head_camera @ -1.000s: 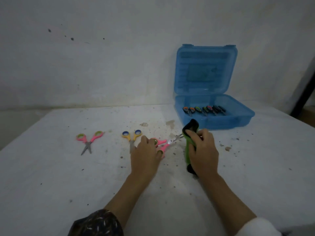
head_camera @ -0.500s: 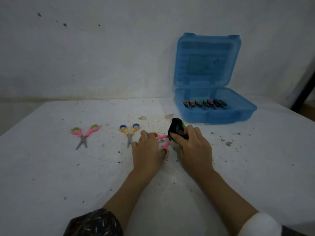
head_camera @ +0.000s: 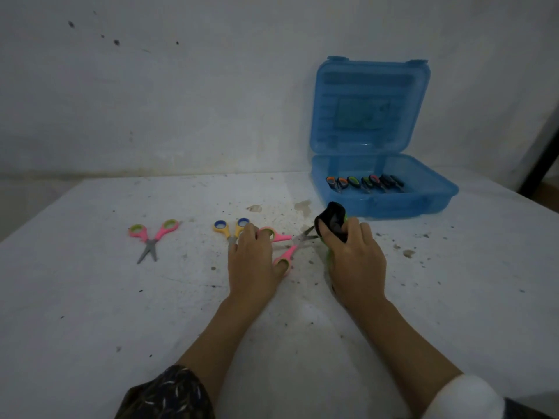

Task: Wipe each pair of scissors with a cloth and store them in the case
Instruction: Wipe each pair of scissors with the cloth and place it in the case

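Two hands: the left hand [head_camera: 254,264] gripped the handle loops of the pink scissors [head_camera: 284,238]; the right hand [head_camera: 357,261] was curled round a bunched dark cloth [head_camera: 332,220].
Pink scissors: lay low over the speckled surface [head_camera: 90,297] between the hands, blades spread and pointing toward 2 o'clock, tips meeting the cloth.
Step in hand: judged to be the wiping of these blades.
Doing it well: the left grip needed to stay firm so the blades kept apart; the cloth ought to run from pivot to tip along each flat face, never across an edge, before the pair was closed.
Waiting pairs: yellow scissors [head_camera: 230,229] lay just beside the left hand at 11 o'clock; a second pink pair [head_camera: 151,237] lay farther off at 10 o'clock.
Case [head_camera: 384,204]: stood open at 1 o'clock, lid upright, with a row of stored scissors [head_camera: 363,182] inside.
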